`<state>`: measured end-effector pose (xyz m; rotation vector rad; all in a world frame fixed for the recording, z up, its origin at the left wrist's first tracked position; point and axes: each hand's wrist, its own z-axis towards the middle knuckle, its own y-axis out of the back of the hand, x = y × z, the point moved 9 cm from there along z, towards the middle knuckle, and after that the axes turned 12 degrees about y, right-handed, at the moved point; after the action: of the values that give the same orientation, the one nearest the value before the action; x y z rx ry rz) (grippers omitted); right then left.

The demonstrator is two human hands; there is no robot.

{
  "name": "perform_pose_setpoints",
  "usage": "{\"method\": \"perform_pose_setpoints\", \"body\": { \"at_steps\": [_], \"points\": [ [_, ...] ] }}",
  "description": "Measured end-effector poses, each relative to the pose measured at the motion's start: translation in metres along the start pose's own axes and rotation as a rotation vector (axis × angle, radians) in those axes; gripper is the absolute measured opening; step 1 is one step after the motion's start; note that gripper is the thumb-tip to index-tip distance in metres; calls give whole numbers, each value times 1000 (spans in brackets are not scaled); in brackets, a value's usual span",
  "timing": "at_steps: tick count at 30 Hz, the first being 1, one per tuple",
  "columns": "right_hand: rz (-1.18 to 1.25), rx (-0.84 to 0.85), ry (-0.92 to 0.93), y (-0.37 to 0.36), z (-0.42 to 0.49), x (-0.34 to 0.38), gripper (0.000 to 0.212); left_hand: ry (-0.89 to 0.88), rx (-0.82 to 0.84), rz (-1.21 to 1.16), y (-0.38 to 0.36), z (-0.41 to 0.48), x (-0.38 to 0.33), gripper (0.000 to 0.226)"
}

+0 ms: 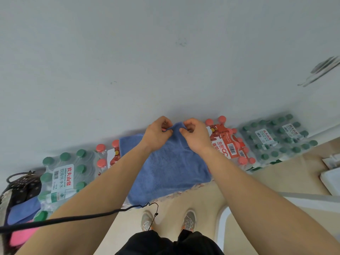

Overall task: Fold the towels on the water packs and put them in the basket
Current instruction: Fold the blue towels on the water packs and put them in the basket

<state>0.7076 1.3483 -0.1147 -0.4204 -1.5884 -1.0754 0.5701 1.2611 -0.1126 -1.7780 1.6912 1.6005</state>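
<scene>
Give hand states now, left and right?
Left hand: pinching the far edge of the blue towel.
Right hand: pinching the same edge.

We see a blue towel (169, 166) spread over red-capped water packs (230, 144), far edge lifted; the dark basket (16, 178) at left holds other towels (24, 208)

Soft even light, fisheye-bent edges.

Green-capped water pack (62, 178), 8 o'clock: white label reads 农夫山泉 in red, 饮用纯净水 below it. Far green-capped packs (266, 137), 3 o'clock: 农夫山泉, small. Red-capped pack (228, 144), 2 o'clock: barcode; lettering upside down, unreadable.
</scene>
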Motion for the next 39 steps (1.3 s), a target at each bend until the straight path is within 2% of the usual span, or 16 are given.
{"method": "perform_pose_setpoints", "body": {
  "at_steps": [2, 6, 14, 21, 32, 39],
  "points": [
    [-2, -7, 0, -2, -1, 1, 16, 31, 16, -80, 0, -2, 0, 3],
    [53, -10, -17, -5, -4, 3, 8, 83, 1, -118, 5, -3, 3, 14],
    [107, -30, -23, -7, -5, 6, 7, 43, 79, -140, 2, -13, -2, 8],
    [48, 22, 37, -10, -3, 16, 9, 93, -3, -121, 9, -7, 3, 15],
    [-46, 45, 102, -4, 2, 24, 7, 139, -72, -257, 17, -5, -1, 14],
    [-1, 8, 87, -3, 2, 23, 4, 119, -10, -251, 15, -7, -7, 14]
  ]
}}
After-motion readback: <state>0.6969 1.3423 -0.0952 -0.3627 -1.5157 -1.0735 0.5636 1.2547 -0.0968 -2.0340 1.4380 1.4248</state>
